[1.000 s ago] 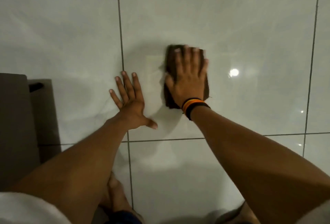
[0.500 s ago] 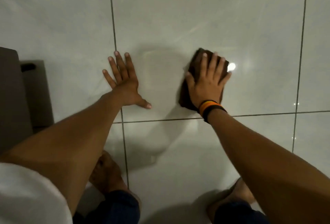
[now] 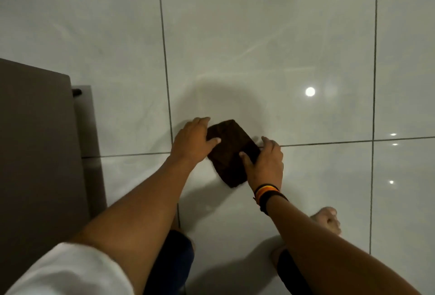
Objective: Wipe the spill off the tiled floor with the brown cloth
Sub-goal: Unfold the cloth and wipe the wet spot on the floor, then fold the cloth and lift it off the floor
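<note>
Two bare hands meet on a folded brown cloth (image 3: 229, 153) in the head camera's view, looking down at a glossy pale tiled floor (image 3: 270, 36). The cloth lies flat on the floor as a tilted rectangle, straddling a dark grout line that runs left to right. The left hand (image 3: 194, 139) curls over the cloth's upper left edge, its thumb pressed on top and its fingers folded round the side. The right hand (image 3: 266, 163), with a striped wristband (image 3: 268, 192), clasps the lower right edge between thumb and fingers. A faint wet smear (image 3: 221, 97) shows on the tile just beyond the cloth. A dark grey cabinet (image 3: 35, 153) closes off the left side, near the left forearm. Open tile stretches far ahead and to the right, where a round ceiling light reflects. A bare foot (image 3: 327, 220) rests on the floor near the right forearm.
</note>
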A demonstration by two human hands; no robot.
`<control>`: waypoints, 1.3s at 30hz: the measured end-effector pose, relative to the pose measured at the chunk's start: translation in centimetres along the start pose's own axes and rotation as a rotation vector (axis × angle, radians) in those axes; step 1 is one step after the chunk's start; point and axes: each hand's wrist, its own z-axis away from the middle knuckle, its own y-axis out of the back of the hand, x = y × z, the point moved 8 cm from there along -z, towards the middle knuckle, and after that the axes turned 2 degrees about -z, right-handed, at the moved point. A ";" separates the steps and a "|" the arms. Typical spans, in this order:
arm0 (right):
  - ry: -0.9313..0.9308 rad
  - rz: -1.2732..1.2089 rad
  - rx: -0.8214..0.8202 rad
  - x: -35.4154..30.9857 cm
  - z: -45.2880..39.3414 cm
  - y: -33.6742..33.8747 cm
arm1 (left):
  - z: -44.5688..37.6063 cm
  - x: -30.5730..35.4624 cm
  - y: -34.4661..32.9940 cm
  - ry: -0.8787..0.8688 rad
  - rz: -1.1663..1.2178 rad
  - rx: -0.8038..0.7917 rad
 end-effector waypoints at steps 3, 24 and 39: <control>-0.385 -0.238 -0.025 2.6 0.9 -1.9 | -1.3 1.7 -1.6 -0.011 -0.092 0.083; -0.253 -0.870 -0.335 -20.1 17.6 22.3 | 24.2 3.2 22.0 0.243 0.819 0.135; 0.297 -0.212 -0.759 -50.4 39.7 16.6 | 50.5 -17.4 35.9 0.628 1.115 0.660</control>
